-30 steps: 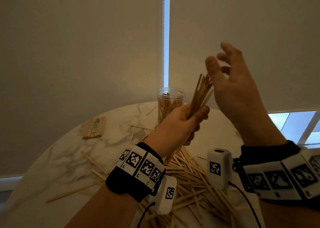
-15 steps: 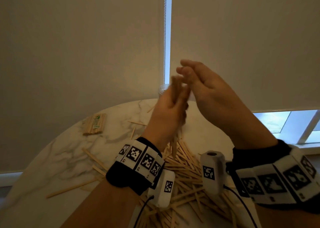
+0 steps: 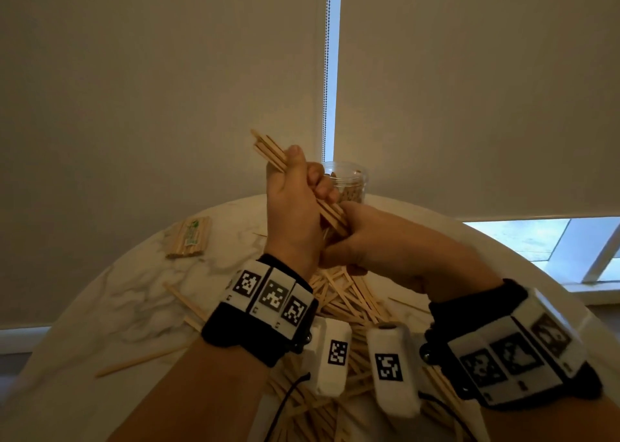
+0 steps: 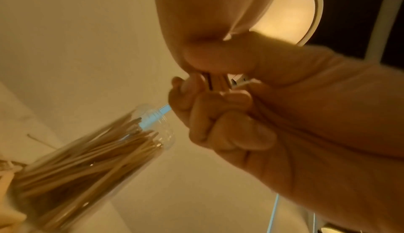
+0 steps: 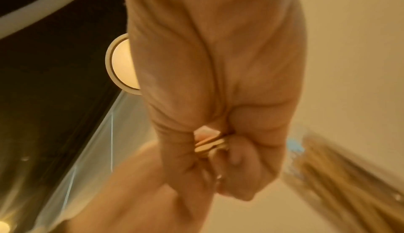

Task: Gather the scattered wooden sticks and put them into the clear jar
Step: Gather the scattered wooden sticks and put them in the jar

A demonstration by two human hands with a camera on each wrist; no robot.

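My left hand grips a bundle of wooden sticks in front of the jar, its upper ends slanting up and to the left. My right hand is curled round the bundle's lower end, just below the left hand. The clear jar stands upright behind both hands, partly hidden, with many sticks in it. In the left wrist view the jar is at the lower left and the bundle is between both hands. The right wrist view shows the stick ends inside my fist.
A big pile of loose sticks lies on the round marble table under my wrists. A banded packet of sticks sits at the far left. Single sticks lie near the left edge. Blinds hang close behind the table.
My right hand, open above the bundle a second ago, came down and closed round its lower end. The left hand tilted the bundle so its top now leans left.
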